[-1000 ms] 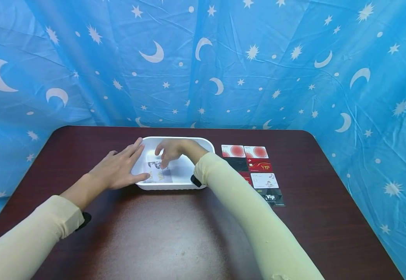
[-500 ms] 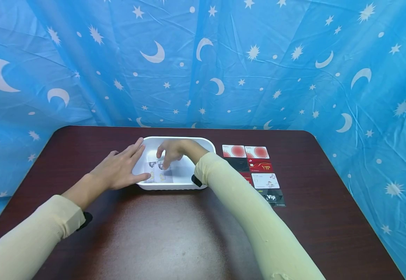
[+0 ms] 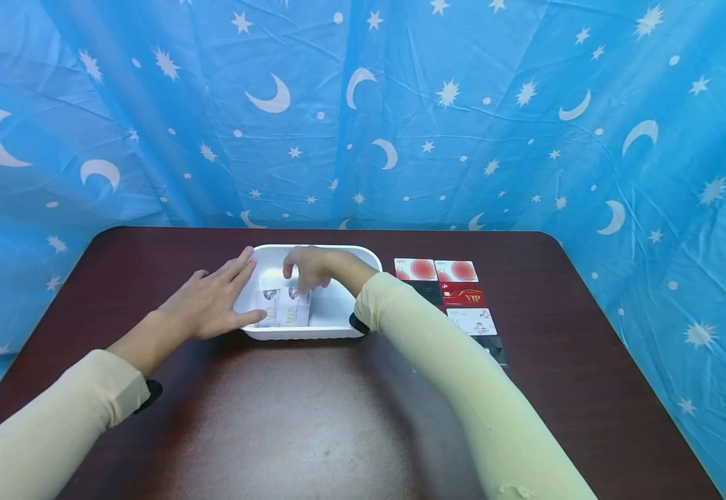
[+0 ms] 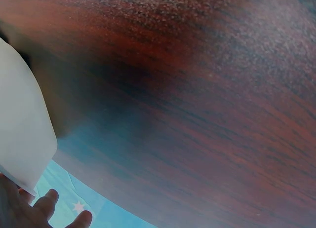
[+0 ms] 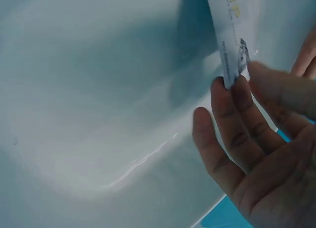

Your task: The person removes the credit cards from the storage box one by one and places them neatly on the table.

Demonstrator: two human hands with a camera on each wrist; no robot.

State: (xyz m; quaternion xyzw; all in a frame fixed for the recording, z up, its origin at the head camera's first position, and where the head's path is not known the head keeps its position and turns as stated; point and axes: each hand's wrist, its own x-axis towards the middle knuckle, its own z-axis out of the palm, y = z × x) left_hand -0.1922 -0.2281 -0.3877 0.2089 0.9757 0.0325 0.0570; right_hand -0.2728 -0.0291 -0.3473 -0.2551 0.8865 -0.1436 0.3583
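Note:
My right hand (image 3: 312, 267) reaches into the white plastic tray (image 3: 306, 333). Between thumb and fingertips it pinches the corner of a white VIP card (image 5: 232, 35), seen tilted up in the right wrist view. Beside that card, a second white VIP card (image 3: 267, 309) lies in the left part of the tray. My left hand (image 3: 212, 302) rests along the tray's left rim, fingers straight and thumb spread toward the near edge. In the left wrist view only some fingertips (image 4: 47, 203) show past the tray wall (image 4: 22, 114).
Right of the tray, cards lie in two columns on the dark wooden table (image 3: 300, 417): white cards with red circles (image 3: 414, 269), a red VIP card (image 3: 463, 294), a white card (image 3: 472, 321) and black ones. My right sleeve hides some. A blue curtain (image 3: 312, 139) hangs behind.
The right hand has shifted slightly right in the tray, and the pinched white card has moved with it, leaving both VIP cards more visible. The left hand stays on the rim.

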